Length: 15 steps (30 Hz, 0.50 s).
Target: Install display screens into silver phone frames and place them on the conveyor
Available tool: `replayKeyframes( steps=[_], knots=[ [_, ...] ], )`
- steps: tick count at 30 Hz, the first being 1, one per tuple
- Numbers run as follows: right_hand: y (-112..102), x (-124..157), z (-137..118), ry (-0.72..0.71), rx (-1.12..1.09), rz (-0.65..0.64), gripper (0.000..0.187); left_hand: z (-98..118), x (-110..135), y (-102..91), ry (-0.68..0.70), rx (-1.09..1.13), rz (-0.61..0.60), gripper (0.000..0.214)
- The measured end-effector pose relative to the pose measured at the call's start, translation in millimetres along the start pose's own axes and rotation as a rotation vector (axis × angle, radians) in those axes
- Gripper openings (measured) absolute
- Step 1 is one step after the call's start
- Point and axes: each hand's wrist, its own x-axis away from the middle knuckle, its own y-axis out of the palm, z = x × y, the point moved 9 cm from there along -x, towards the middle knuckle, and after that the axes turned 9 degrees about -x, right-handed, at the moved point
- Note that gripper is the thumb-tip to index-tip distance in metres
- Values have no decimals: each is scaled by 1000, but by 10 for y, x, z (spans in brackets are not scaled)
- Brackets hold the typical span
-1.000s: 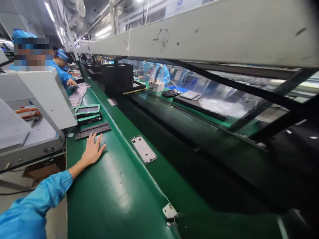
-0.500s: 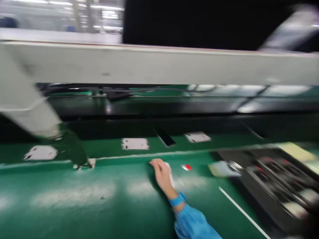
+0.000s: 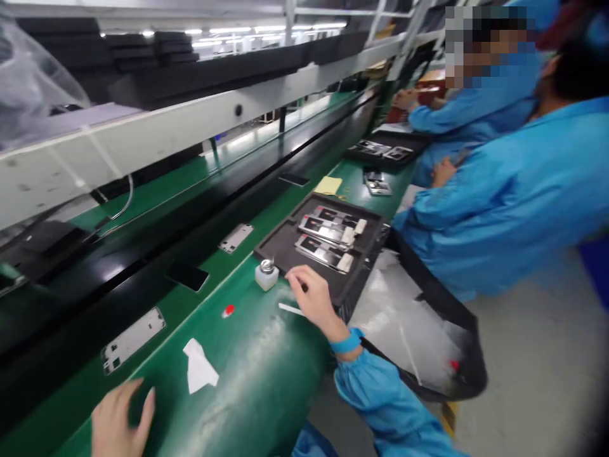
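Note:
My right hand is raised over the green bench beside a small pump-top bottle. Its fingers are bent and slightly apart, and nothing shows in them. Behind it lies a black tray holding several phone parts. At the lower left, my left hand is open, thumb and fingers apart, close to a white phone back plate. A crumpled white wipe lies on the bench between my hands. Near the wipe is a small red-and-white piece.
A dark phone and another white plate lie along the belt edge. A black-rimmed bag hangs at the bench side. Two co-workers in blue sit on the right. A white rail crosses above.
The view has swung right. My right hand has left the white wipe, which now lies on the bench, and is near the bottle and tray. My left hand has come into view.

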Motion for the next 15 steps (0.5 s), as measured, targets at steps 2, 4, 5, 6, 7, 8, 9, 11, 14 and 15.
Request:
replayKeyframes(
  steps=[2,4,5,6,7,8,9,11,14,15],
  knots=[
    [-274,-254,444,104,122,21,33,437,-471,456,34,-28,-59,68],
    [-508,-442,790,183,209,44,27,929,-1093,926,96,-42,-124,80],
    [-595,-517,927,217,254,44,27,1161,-1410,1147,117,-56,-158,85],
    [-665,-586,1038,245,297,41,28,1373,-1707,1351,129,-73,-194,90],
    [-723,-656,1127,265,337,37,31,1555,-1971,1532,130,-90,-227,97],
    [-774,-731,1198,278,375,34,33,1709,-2193,1693,127,-104,-262,104],
    [-821,-812,1254,286,412,31,35,1834,-2371,1830,121,-114,-289,110],
    [-907,-994,1341,292,482,21,39,2002,-2602,2053,106,-119,-343,119],
    [-997,-1254,1445,289,573,-29,48,2127,-2719,2284,102,-81,-405,116],
    [-1010,-1318,1471,286,599,-54,52,2154,-2725,2335,105,-59,-414,111]
  ],
)
